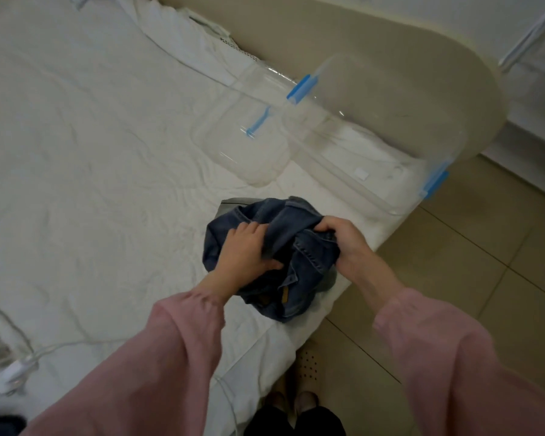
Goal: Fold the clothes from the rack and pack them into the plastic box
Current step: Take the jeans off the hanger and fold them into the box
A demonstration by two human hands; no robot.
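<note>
Bed (92,136) fills the left and centre; floor (485,262) lies to its right. Jeans (296,237) lie bunched on the bed, near its right edge. Left hand (246,253) grips the jeans on their left part and right hand (346,240) on their right. Box (359,130) sits on the bed beyond the jeans, at the far right corner. Lid (243,152) lies on the bed just left of the box. Frame (328,42) runs behind both. Cable (76,343) crosses the near bed to a device (4,363) at the near left. Feet (296,401) stand on the floor at the bed's near corner.

Both hands (244,251) (346,242) gripping bunched jeans (299,272) on bed (92,152).
</note>
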